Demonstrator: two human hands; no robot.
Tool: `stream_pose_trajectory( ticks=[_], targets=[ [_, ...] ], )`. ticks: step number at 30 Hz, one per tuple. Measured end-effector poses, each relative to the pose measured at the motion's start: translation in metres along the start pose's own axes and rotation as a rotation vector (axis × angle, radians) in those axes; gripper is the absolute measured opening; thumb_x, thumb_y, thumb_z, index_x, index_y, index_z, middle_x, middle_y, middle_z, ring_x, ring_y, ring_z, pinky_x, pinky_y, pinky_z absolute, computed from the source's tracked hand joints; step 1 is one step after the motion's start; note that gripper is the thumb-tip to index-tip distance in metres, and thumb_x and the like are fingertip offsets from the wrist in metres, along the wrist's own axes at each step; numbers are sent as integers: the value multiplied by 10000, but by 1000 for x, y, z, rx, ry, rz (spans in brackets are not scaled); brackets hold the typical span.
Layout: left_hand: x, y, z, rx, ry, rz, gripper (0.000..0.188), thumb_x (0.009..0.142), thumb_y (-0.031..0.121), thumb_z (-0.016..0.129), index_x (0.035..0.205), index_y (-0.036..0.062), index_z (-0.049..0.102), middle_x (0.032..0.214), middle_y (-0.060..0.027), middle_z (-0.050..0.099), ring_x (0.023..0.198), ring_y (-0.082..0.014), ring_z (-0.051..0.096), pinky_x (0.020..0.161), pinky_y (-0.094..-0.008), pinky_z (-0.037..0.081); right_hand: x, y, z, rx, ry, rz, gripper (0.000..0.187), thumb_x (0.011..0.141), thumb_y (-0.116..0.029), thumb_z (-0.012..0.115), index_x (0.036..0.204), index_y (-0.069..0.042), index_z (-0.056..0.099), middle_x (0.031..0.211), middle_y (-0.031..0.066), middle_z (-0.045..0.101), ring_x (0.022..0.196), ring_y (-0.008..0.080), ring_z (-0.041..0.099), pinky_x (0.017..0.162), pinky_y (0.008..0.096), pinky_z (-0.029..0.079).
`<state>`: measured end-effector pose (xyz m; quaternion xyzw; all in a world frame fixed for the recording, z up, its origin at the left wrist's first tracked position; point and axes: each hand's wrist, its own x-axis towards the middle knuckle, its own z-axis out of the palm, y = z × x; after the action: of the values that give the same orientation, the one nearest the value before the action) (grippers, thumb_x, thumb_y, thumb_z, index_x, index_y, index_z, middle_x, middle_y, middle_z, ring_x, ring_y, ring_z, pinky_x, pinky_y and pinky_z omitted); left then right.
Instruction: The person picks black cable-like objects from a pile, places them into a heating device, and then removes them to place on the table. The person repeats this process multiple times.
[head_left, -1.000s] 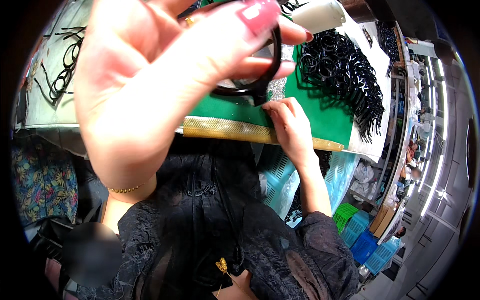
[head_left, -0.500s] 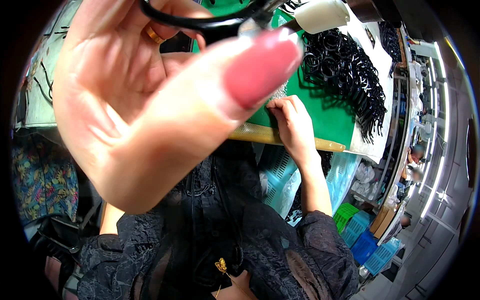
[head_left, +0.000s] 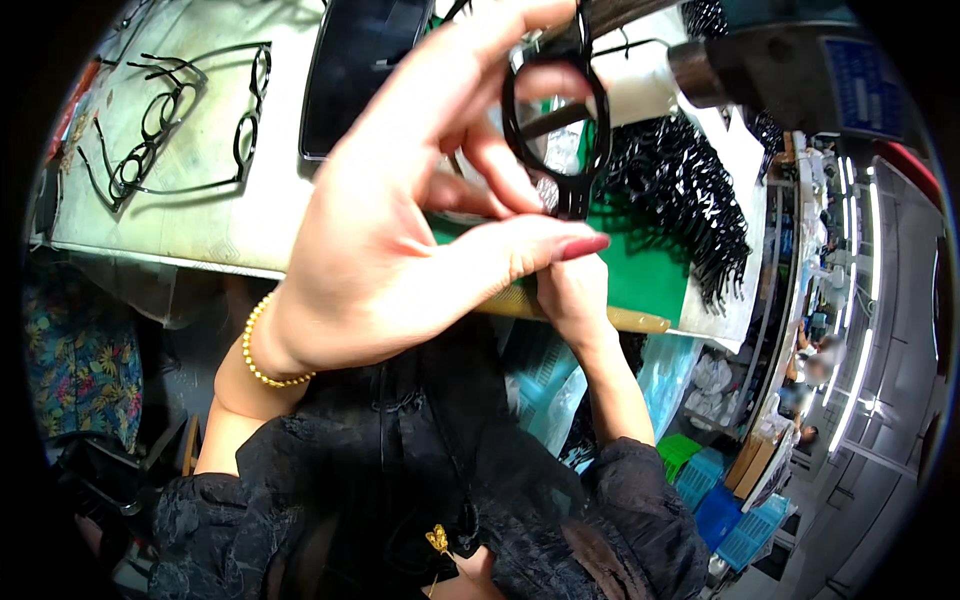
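Raised close in front of me, my left hand (head_left: pixel 370 240) holds a black eyeglass frame (head_left: pixel 573 197) upright between its thumb and fingers. One round rim shows plainly; the frame's upper part runs off the top edge of the picture. Below and behind it, at the front edge of a green mat (head_left: pixel 640 275), rests my right hand (head_left: pixel 577 300). Its fingers are hidden behind the left thumb, so what they hold, if anything, does not show. Just beyond the rim is a white cylindrical piece (head_left: pixel 640 90) on a dark machine arm (head_left: pixel 700 75).
A heap of black eyeglass frames (head_left: pixel 690 190) covers the mat's right side. On the left, open glasses (head_left: pixel 245 150) lie on a pale tabletop (head_left: pixel 215 215) beside a dark flat-screened device (head_left: pixel 360 75). Blue crates (head_left: pixel 755 530) and a green crate (head_left: pixel 680 452) stand at lower right.
My left hand has moved away from the camera and to the right, bringing the frame's round rim into view. The view has shifted, showing more of the left tabletop; my right fingers are now covered.
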<state>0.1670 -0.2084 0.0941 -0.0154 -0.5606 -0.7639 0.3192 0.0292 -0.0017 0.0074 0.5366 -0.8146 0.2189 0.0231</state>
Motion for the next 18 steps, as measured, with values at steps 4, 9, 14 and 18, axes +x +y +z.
stream_pose_trajectory(
  ticks=[4,9,14,18],
  targets=[
    [-3,-4,-4,97,-85,-61,879,787,-138,720,1545,14,302,1444,-158,518,910,-33,575,755,-159,527,60,-58,-61,612,105,103,56,975,-22,592,942,-3,551,870,64,557,794,146,568,724,280,478],
    [-2,-3,-4,91,-55,-50,842,819,-101,729,1542,0,308,1412,-181,545,826,-33,583,707,-154,543,84,-78,-76,639,155,-136,86,1002,-74,594,987,2,556,890,56,579,796,136,567,734,250,477],
    [-2,-3,-11,144,-59,-30,814,840,-102,701,1543,-3,303,1407,-205,551,898,-83,664,718,-186,575,91,-79,-78,560,209,-220,25,947,27,639,952,20,615,892,98,649,773,145,618,700,252,512],
    [-2,-4,-9,149,-54,-18,799,835,-114,692,1535,-11,320,1397,-231,553,893,-100,686,716,-198,584,88,-80,-77,681,226,-155,53,945,42,631,995,30,619,924,86,656,807,122,615,734,230,512]
  ],
)
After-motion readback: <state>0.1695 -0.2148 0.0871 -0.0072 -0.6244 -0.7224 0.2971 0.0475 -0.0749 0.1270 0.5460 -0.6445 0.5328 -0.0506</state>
